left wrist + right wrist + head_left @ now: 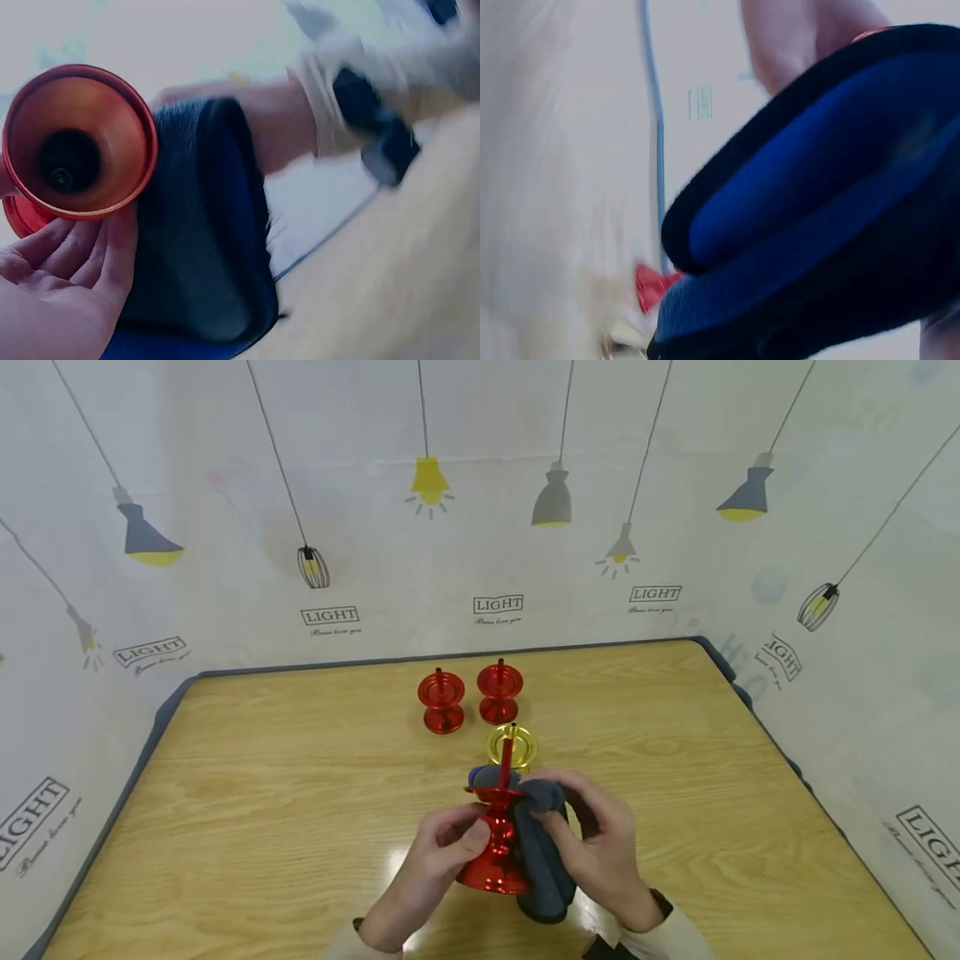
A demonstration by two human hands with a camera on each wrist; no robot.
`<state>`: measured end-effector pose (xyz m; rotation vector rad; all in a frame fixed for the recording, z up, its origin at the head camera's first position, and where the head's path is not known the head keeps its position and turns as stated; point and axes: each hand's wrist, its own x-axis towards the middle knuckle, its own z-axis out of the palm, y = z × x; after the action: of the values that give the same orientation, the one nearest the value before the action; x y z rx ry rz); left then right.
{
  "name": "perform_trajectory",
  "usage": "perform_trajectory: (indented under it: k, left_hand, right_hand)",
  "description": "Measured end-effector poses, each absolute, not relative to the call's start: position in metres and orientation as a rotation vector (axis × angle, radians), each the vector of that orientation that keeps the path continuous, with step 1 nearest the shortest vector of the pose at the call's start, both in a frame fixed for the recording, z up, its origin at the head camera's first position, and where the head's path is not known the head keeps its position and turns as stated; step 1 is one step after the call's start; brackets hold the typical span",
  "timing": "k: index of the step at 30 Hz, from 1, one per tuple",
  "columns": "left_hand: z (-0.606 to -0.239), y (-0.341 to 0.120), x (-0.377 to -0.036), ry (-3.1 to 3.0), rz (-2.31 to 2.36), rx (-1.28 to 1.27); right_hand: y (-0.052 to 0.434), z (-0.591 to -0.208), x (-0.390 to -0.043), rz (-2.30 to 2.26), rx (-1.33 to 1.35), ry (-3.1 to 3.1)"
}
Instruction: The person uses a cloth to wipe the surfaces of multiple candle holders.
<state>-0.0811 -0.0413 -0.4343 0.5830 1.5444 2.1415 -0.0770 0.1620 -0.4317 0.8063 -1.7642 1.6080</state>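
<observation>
In the head view my left hand (435,860) grips a shiny red candle holder (495,870) by its waist, above the table. The holder stands nearly upright, with its spike pointing up. My right hand (607,839) pinches a folded dark grey-blue cloth (543,860) that hangs against the holder's right side, part of it reaching behind the dish. From the left wrist view, the hollow underside of the candle holder (116,127) faces the camera, and the cloth (187,255) lies beside it. The cloth's blue inner side (802,187) fills much of the right wrist view.
Two more red candle holders (443,720) stand farther back on the wooden table (285,810). A gold candle holder (527,745) stands just beyond my hands, partly hidden by the held holder and cloth. A white printed curtain (390,560) surrounds the table's back and sides.
</observation>
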Motion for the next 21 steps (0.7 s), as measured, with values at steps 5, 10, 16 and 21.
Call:
perform_trajectory:
  k: [5,10,16,21]
  left_hand:
    - [-0.439,-0.038,-0.080,1.309,2.149,0.537]
    - [-0.432,-0.034,-0.079,1.924,2.064,0.478]
    - [-0.424,-0.028,-0.079,2.227,1.941,0.417]
    - [-0.427,-0.035,-0.081,2.062,1.997,0.405]
  right_hand:
    - [0.163,-0.431,-0.074,1.679,0.711,-1.848]
    - [0.168,-0.428,-0.077,1.442,0.719,-1.911]
    - [0.163,-0.428,-0.078,1.215,0.828,-1.896]
    - [0.161,-0.431,-0.076,1.318,0.835,-1.868]
